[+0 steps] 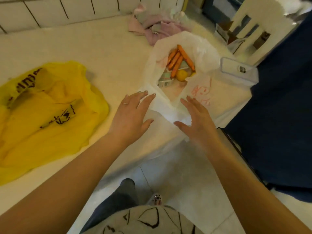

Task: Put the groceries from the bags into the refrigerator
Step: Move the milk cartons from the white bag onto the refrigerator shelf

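A white plastic bag with red print lies open on the pale counter. Inside it I see several orange carrots, a yellow citrus fruit and a pale green and white package. My left hand hovers flat at the near left rim of the bag's mouth, fingers spread, holding nothing. My right hand hovers at the near right of the mouth, also spread and empty. A yellow plastic bag with dark print lies flattened on the counter to the left.
A clear lidded plastic container stands right of the white bag at the counter's edge. Crumpled pink and grey cloths lie at the back by the tiled wall. A dark blue surface rises at the right. Tiled floor lies below.
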A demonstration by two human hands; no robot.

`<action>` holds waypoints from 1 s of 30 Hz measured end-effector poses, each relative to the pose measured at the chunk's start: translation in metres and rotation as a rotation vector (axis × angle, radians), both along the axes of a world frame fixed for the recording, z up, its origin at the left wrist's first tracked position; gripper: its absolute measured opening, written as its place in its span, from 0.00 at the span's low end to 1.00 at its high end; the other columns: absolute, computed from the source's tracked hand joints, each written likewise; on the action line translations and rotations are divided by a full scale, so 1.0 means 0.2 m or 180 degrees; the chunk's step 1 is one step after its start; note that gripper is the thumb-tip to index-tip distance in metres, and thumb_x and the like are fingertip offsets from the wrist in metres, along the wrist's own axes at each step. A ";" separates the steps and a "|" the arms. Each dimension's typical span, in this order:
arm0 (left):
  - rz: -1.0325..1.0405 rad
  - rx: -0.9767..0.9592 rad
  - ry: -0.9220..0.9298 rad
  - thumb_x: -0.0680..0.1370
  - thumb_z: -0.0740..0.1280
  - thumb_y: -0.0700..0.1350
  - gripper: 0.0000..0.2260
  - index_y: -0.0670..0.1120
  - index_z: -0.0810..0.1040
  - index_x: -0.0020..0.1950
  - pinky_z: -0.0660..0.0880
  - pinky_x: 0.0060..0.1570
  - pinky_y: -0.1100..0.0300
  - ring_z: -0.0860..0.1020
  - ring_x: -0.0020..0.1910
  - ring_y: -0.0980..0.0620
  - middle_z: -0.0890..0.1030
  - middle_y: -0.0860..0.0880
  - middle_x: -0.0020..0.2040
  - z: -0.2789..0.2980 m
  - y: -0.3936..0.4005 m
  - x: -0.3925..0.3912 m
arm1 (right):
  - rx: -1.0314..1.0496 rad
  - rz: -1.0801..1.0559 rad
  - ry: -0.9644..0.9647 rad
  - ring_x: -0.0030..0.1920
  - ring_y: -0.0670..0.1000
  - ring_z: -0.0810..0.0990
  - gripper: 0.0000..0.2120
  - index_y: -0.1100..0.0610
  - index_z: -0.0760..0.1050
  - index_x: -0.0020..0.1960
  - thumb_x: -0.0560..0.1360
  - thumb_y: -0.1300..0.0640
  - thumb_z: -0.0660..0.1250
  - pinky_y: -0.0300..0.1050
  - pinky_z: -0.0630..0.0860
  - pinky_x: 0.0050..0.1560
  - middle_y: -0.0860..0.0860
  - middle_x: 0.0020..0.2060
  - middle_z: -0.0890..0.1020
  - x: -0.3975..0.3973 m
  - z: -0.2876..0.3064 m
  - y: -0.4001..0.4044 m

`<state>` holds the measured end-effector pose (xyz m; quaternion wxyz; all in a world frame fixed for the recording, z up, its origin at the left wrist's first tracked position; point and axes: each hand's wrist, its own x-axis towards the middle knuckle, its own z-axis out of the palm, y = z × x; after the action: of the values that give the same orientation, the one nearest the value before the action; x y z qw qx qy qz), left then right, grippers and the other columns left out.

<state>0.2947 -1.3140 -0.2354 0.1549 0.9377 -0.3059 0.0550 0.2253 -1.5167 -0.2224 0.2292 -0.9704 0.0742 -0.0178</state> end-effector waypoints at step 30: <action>0.0456 0.1370 0.0777 0.75 0.46 0.70 0.33 0.51 0.68 0.71 0.53 0.66 0.33 0.77 0.59 0.44 0.78 0.47 0.62 -0.35 -0.64 0.15 | -0.1549 0.4065 0.0388 0.66 0.51 0.70 0.33 0.45 0.53 0.75 0.74 0.41 0.62 0.57 0.49 0.70 0.47 0.67 0.71 0.91 -0.31 -0.76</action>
<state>0.3252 -1.4410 -0.3061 -0.0168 0.9681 -0.2224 -0.1141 0.4068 -1.6695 -0.2836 -0.0343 -0.8472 -0.5058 0.1593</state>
